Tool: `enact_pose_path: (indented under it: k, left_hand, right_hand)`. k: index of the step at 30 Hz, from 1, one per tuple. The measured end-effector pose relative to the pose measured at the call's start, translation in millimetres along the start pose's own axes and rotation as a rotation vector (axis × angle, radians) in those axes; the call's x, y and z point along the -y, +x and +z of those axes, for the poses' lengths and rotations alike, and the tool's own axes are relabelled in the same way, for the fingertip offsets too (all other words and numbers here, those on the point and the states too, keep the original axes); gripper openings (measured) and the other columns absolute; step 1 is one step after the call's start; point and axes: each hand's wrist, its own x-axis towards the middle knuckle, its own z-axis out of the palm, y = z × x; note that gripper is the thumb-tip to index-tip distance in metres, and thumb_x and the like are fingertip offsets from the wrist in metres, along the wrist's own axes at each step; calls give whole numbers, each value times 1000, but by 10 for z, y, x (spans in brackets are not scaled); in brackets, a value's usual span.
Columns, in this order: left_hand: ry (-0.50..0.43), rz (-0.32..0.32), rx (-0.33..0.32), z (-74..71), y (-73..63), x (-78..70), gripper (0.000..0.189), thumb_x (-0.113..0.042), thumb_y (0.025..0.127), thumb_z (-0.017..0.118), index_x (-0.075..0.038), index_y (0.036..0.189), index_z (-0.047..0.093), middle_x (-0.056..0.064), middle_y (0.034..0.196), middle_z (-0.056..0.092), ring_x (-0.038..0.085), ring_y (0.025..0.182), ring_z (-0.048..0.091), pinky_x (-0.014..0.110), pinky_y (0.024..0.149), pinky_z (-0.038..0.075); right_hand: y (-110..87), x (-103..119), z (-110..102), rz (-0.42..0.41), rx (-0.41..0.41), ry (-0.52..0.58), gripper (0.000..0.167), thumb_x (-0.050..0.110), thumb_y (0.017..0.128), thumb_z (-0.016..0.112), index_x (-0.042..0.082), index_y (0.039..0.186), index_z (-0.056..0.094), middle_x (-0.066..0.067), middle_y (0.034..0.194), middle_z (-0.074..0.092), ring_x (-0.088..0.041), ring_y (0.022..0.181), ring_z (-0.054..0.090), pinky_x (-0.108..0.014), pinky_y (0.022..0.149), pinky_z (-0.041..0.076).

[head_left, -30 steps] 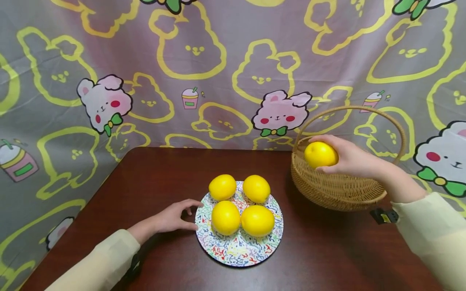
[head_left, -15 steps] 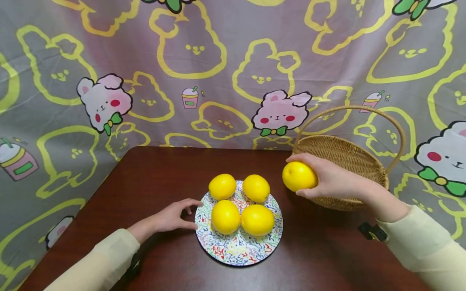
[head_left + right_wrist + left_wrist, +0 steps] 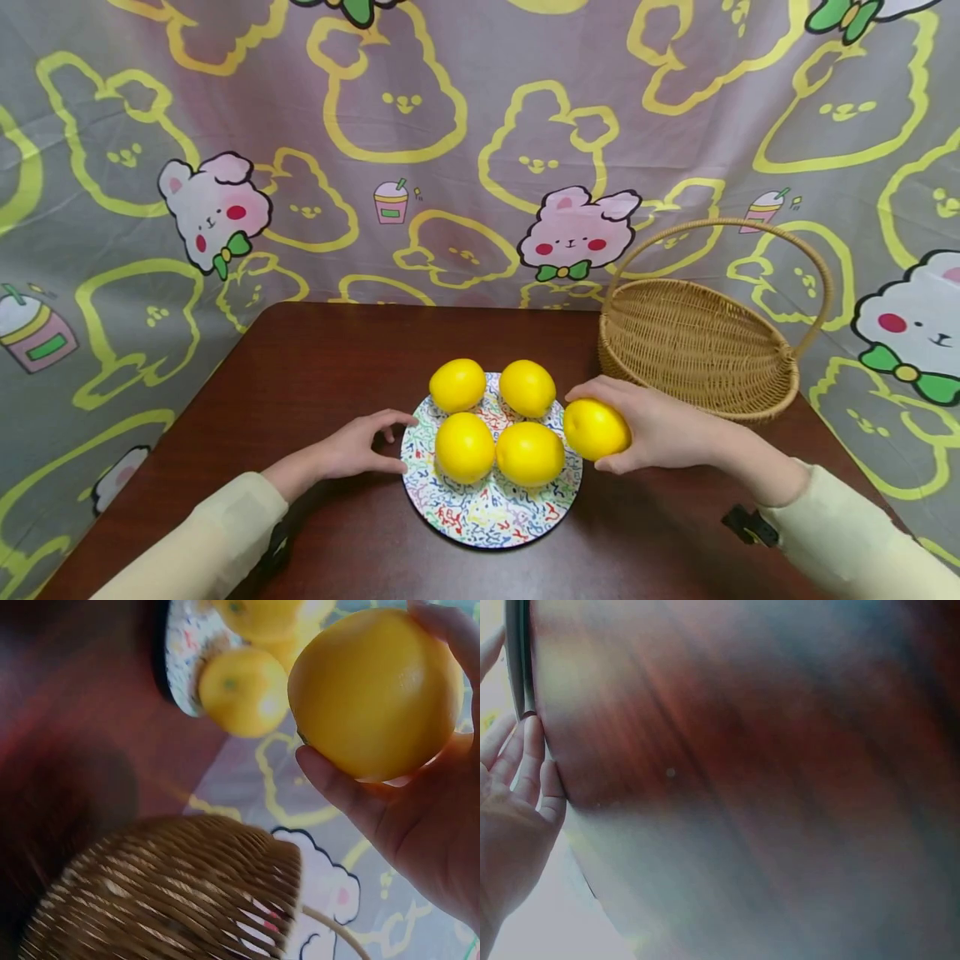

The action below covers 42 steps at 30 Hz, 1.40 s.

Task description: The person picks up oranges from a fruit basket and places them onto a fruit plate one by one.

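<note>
In the head view, my right hand (image 3: 654,427) holds a yellow lemon (image 3: 597,430) over the right rim of a round plate (image 3: 487,525) with a colourful squiggle pattern. The right wrist view shows this lemon (image 3: 375,694) between thumb and fingers. Several other lemons (image 3: 531,454) sit in a cluster on the plate. At the plate's left edge rests my left hand (image 3: 356,446), its fingertips and thumb spread along the rim. In the left wrist view the fingers (image 3: 531,761) of that hand touch the plate's edge (image 3: 517,660).
A wicker basket (image 3: 697,346) with a tall arched handle stands at the back right of the dark wooden table (image 3: 337,350), with no fruit visible inside. Behind the table hangs a patterned cloth (image 3: 465,192) with cartoon bears and rabbits.
My right hand has carried the lemon out of the basket, leftward and toward me, to the plate's right rim. My left hand and the lemons on the plate have stayed put.
</note>
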Motion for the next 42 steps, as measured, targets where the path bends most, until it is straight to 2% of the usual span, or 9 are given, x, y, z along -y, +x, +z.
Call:
enact_pose_path:
  k: [8, 14, 18, 25, 32, 42]
  left_hand:
    - [5, -14, -4, 7, 2, 16, 67, -43, 76, 81, -19, 133, 55, -4, 118, 56, 18, 95, 48, 34, 78, 44]
    - [-1, -9, -4, 18, 4, 18, 67, -43, 76, 81, -19, 133, 55, -3, 119, 56, 18, 95, 49, 34, 79, 45]
    - [-1, -20, -5, 20, 4, 16, 67, -42, 76, 82, -20, 133, 55, -4, 119, 57, 18, 95, 49, 34, 79, 45]
    - [-1, -16, -5, 10, 4, 12, 67, -42, 76, 82, -20, 133, 55, -5, 117, 56, 18, 95, 49, 35, 79, 45]
    - [-5, 3, -1, 4, 4, 8, 65, -40, 77, 81, -18, 133, 55, -4, 117, 57, 19, 95, 48, 36, 79, 44]
    - [-4, 4, 1, 5, 3, 15, 65, -41, 77, 81, -19, 133, 55, -4, 118, 57, 19, 95, 49, 35, 79, 44]
  right_hand:
    - [-87, 137, 287, -37, 46, 27, 73, 40, 72, 84, 27, 133, 48, 15, 121, 49, -7, 98, 51, -33, 80, 48]
    - [-100, 224, 418, -68, 51, 65, 73, 41, 70, 85, 28, 132, 48, 18, 121, 50, -6, 99, 51, -31, 81, 47]
    - [-108, 242, 503, -100, 67, 107, 72, 44, 73, 83, 28, 133, 48, 14, 120, 51, -7, 100, 52, -32, 81, 47]
    - [-82, 278, 630, -82, 111, 157, 69, 50, 76, 79, 29, 134, 48, 10, 120, 53, -10, 102, 52, -35, 84, 46]
    - [-23, 326, 725, -75, 119, 145, 69, 54, 76, 78, 27, 133, 50, 13, 121, 53, -8, 103, 51, -34, 84, 45]
    - [62, 383, 881, -108, 85, 141, 70, 50, 76, 79, 21, 133, 50, 8, 123, 55, -7, 103, 53, -34, 85, 46]
